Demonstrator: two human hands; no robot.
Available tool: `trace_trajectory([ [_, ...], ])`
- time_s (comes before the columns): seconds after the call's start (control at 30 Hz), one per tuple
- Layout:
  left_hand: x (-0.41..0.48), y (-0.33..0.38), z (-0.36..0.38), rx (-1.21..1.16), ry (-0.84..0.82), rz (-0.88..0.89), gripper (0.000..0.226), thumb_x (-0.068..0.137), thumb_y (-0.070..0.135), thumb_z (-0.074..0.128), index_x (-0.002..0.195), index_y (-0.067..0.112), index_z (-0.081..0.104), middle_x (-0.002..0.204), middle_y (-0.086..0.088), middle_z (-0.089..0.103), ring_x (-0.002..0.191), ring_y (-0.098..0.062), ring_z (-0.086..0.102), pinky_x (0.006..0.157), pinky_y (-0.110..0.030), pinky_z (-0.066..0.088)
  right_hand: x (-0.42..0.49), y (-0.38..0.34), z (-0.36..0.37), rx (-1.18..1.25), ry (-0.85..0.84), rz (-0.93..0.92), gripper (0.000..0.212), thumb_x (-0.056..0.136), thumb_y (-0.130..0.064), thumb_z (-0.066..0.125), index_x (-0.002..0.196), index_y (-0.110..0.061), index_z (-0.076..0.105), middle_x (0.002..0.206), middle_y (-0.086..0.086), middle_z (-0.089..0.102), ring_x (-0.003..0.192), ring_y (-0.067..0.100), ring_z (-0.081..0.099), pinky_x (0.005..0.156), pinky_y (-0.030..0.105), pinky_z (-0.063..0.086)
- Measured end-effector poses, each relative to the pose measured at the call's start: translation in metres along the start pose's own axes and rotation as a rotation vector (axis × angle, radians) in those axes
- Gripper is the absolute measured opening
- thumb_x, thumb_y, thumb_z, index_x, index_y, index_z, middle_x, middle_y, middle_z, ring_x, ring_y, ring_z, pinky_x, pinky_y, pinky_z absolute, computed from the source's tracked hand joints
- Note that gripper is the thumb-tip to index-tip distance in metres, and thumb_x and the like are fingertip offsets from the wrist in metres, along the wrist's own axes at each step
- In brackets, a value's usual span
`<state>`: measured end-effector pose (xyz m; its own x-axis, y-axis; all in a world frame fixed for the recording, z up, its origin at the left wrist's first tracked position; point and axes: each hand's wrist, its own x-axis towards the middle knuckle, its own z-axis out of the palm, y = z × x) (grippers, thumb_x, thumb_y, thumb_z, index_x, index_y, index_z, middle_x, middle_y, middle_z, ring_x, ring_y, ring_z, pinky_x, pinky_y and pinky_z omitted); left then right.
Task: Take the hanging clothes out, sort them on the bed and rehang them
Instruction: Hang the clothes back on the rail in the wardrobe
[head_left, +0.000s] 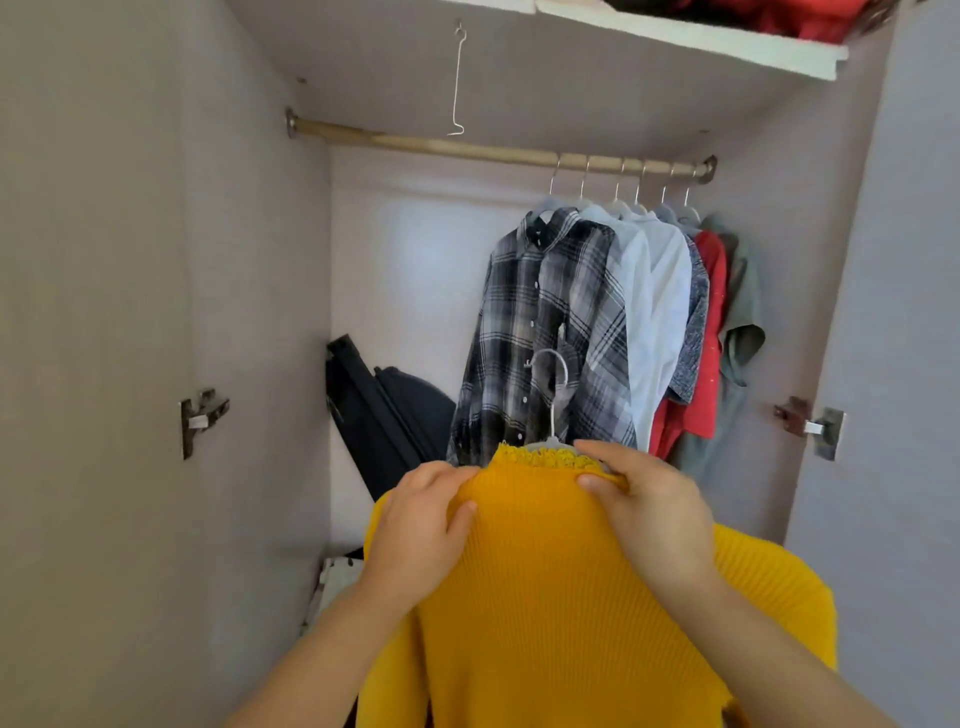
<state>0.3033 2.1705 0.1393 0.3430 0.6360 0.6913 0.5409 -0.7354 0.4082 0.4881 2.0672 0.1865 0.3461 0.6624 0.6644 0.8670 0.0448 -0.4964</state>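
A yellow ribbed knit top (561, 597) on a white hanger (551, 400) is held up in front of the open wardrobe, well below the rail (467, 148). My left hand (421, 525) grips its left shoulder and my right hand (654, 509) pinches the right side of the collar. On the right end of the rail hang a black-and-white plaid shirt (545, 332), a white shirt (660, 312), a patterned blue shirt (696, 322), a red top (709, 353) and a grey-green garment (743, 322). The hanger's body is hidden inside the top.
A bare wire hook (457, 78) hangs from the shelf (691, 41) above the rail's left part. Dark bags (384, 415) lean in the wardrobe's lower left corner. Red fabric (800, 15) lies on the top shelf. Door hinges (200, 418) sit on both side walls.
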Motion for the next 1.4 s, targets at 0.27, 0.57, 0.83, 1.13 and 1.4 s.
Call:
trace_trajectory([
  [0.27, 0.118, -0.049, 0.001, 0.046, 0.114, 0.011, 0.037, 0.09, 0.023, 0.055, 0.127, 0.024, 0.052, 0.121, 0.009, 0.047, 0.115, -0.012, 0.045, 0.095, -0.018, 0.03, 0.136, -0.004, 0.056, 0.023, -0.001, -0.107, 0.033, 0.086, -0.033, 0.061, 0.117, -0.045, 0.058, 0.11, -0.013, 0.065, 0.099, 0.01, 0.057, 0.069, 0.025, 0.04],
  [0.57, 0.284, -0.113, -0.018, 0.07, 0.257, 0.107, 0.043, 0.09, 0.026, 0.055, 0.132, 0.022, 0.047, 0.13, 0.004, 0.044, 0.122, -0.013, 0.041, 0.103, -0.024, 0.029, 0.314, -0.043, 0.1, -0.095, 0.217, -0.206, 0.033, 0.089, -0.033, 0.056, 0.122, -0.04, 0.055, 0.115, -0.008, 0.065, 0.106, 0.017, 0.058, 0.071, 0.028, 0.043],
  [0.83, 0.392, -0.135, -0.033, 0.071, 0.384, 0.157, 0.046, 0.087, 0.022, 0.06, 0.131, 0.019, 0.049, 0.132, -0.003, 0.047, 0.123, -0.019, 0.043, 0.103, -0.027, 0.03, 0.435, -0.053, 0.103, -0.252, 0.374, -0.259, 0.033, 0.092, -0.031, 0.052, 0.125, -0.032, 0.055, 0.117, 0.004, 0.064, 0.107, 0.028, 0.057, 0.075, 0.034, 0.046],
  [1.13, 0.444, -0.136, -0.023, 0.103, 0.438, 0.186, 0.047, 0.089, 0.03, 0.056, 0.134, 0.025, 0.043, 0.138, 0.002, 0.042, 0.126, -0.015, 0.039, 0.103, -0.027, 0.031, 0.516, -0.045, 0.1, -0.325, 0.454, -0.249, 0.025, 0.091, -0.031, 0.054, 0.115, -0.033, 0.061, 0.113, 0.007, 0.065, 0.107, 0.031, 0.057, 0.079, 0.035, 0.046],
  [1.4, 0.459, -0.141, 0.003, 0.128, 0.453, 0.195, 0.047, 0.09, 0.033, 0.054, 0.135, 0.03, 0.041, 0.138, 0.006, 0.041, 0.127, -0.011, 0.037, 0.102, -0.022, 0.028, 0.54, -0.012, 0.123, -0.307, 0.363, -0.326, 0.032, 0.09, -0.034, 0.054, 0.122, -0.037, 0.057, 0.122, 0.001, 0.062, 0.114, 0.026, 0.054, 0.083, 0.034, 0.045],
])
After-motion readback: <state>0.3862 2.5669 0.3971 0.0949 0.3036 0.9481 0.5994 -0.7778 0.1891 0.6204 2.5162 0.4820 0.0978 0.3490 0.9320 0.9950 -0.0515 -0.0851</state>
